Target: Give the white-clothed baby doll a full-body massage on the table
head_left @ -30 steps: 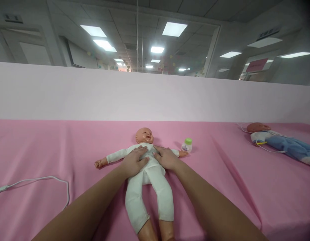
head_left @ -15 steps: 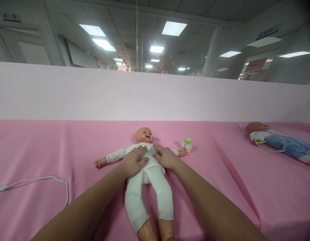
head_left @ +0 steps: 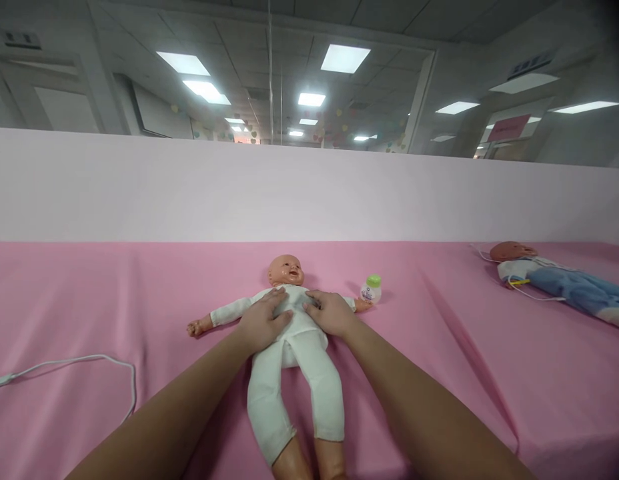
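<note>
Counter: pink cloth-covered counter (head_left: pixel 404 367), filling the lower half of the frame, with folds and a long crease at right.
Window: glass pane (head_left: pixel 309 80) across the top of the frame, ceiling lights showing in it.
Panel: plain pale wall panel (head_left: pixel 309 193), between window and counter.
Doll, white: baby doll (head_left: pixel 297 343), on its back at lower centre; head toward the panel, arms spread, legs toward the bottom edge; white cloth from neck to shins.
Doll, blue: second doll (head_left: pixel 559 280), lying at the right edge, thin white tubing about it; apart from both hands.
Left hand: left hand (head_left: pixel 262 324), palm down on the baby doll's torso; grip released, fingers laid along the cloth.
Right hand: right hand (head_left: pixel 332 315), on the opposite side of the torso; grip likewise released, nothing enclosed.
Handling stage: two-handed contact with the torso appears established; white cloth in place, bottle closed and apart from both hands. How much handling remains cannot be told.
Cable: white cable (head_left: pixel 64 361), looped at lower left.
Bottle: small clear bottle (head_left: pixel 371 292), green-capped, upright, right of centre, by the baby doll's outstretched hand; whether they touch is unclear.
</note>
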Demonstrator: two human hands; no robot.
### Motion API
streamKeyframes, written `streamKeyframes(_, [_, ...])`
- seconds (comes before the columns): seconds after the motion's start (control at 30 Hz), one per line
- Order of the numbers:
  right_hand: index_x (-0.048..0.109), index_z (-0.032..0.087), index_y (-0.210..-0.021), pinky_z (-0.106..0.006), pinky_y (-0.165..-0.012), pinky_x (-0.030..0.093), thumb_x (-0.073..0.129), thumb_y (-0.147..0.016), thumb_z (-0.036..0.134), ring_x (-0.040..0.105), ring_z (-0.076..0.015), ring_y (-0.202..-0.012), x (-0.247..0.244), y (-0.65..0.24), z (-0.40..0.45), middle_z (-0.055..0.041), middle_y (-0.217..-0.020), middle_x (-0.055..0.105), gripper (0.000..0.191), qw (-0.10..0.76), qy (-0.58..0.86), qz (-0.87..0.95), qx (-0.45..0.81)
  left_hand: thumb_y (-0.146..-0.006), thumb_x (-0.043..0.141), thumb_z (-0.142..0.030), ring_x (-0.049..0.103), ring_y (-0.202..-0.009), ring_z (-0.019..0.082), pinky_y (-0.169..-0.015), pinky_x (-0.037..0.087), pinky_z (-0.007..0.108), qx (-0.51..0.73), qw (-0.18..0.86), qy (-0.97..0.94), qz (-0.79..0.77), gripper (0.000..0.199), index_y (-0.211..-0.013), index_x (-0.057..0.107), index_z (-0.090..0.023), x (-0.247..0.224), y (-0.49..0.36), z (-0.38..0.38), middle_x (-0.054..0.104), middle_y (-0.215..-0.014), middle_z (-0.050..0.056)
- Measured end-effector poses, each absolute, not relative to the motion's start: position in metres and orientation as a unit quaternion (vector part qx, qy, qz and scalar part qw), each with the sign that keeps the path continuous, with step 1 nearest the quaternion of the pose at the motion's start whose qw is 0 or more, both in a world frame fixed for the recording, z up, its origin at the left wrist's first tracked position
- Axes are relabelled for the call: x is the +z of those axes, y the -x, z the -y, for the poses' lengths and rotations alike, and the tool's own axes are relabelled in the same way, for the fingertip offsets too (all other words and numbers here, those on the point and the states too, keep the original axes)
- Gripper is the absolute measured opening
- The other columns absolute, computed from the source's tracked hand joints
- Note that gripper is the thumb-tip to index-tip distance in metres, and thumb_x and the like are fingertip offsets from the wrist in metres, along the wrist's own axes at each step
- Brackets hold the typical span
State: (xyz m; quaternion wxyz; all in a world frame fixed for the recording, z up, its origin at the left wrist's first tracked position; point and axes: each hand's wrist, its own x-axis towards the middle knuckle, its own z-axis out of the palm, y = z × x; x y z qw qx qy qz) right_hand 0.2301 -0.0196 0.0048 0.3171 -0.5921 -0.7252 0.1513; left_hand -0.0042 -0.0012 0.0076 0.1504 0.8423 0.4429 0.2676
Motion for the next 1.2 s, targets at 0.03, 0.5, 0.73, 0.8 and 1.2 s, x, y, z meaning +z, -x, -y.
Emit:
streamKeyframes(0.03, [0.065, 0.021, -0.138, -0.039, -0.108, 0.049, 0.059, -0.095, 0.045, 0.065, -0.0281, -0.125, 0.004, -0.23, 0.019, -0.0069, -0.137, 0.068, 0.05, 0.326, 0.592, 0.722, 0.149, -0.097, 0.05, -0.056, 0.035, -0.151, 0.027, -0.127, 0.026, 0.041, 0.268, 0.15, -0.841, -0.445, 0.07, -0.152, 0.051, -0.012, 0.007, 0.004, 0.001, 0.044, -0.16, 0.008])
streamKeyframes(0.5, [0.072, 0.024, -0.128, -0.041, -0.111, 0.049, 0.059, -0.094, 0.034, 0.065, -0.0251, -0.125, 0.018, -0.21, 0.038, -0.0047, -0.133, 0.07, 0.038, 0.424, 0.392, 0.786, 0.221, -0.1, 0.043, -0.052, 0.034, -0.152, 0.025, -0.127, 0.025, 0.043, 0.272, 0.166, -0.847, -0.426, 0.065, -0.154, 0.049, -0.015, 0.006, 0.005, 0.0, 0.04, -0.162, 0.007])
streamKeyframes(0.73, [0.052, 0.02, -0.152, -0.041, -0.125, 0.027, 0.054, -0.099, 0.057, 0.038, -0.024, -0.15, 0.015, -0.215, 0.027, -0.007, -0.158, 0.046, 0.064, 0.29, 0.488, 0.807, 0.161, -0.101, 0.042, -0.05, 0.036, -0.151, 0.025, -0.127, 0.025, 0.041, 0.261, 0.153, -0.856, -0.418, 0.065, -0.154, 0.048, -0.012, 0.007, 0.004, 0.0, 0.041, -0.161, 0.01])
streamKeyframes(0.8, [0.048, 0.017, -0.154, -0.041, -0.125, 0.026, 0.047, -0.101, 0.061, 0.036, -0.0251, -0.151, 0.015, -0.218, 0.025, -0.0091, -0.16, 0.043, 0.069, 0.267, 0.52, 0.797, 0.154, -0.101, 0.042, -0.05, 0.037, -0.151, 0.026, -0.127, 0.026, 0.042, 0.25, 0.144, -0.859, -0.424, 0.066, -0.153, 0.049, -0.01, 0.01, 0.004, 0.002, 0.041, -0.16, 0.011])
streamKeyframes(1.2, [0.066, 0.018, -0.128, -0.049, -0.109, 0.039, 0.033, -0.106, 0.046, 0.064, -0.0321, -0.121, 0.022, -0.222, 0.027, -0.0164, -0.129, 0.07, 0.049, 0.179, 0.634, 0.748, 0.074, -0.099, 0.046, -0.04, 0.038, -0.15, 0.024, -0.127, 0.027, 0.041, 0.259, 0.145, -0.874, -0.384, 0.059, -0.151, 0.053, -0.014, 0.025, 0.009, 0.014, 0.045, -0.159, 0.006])
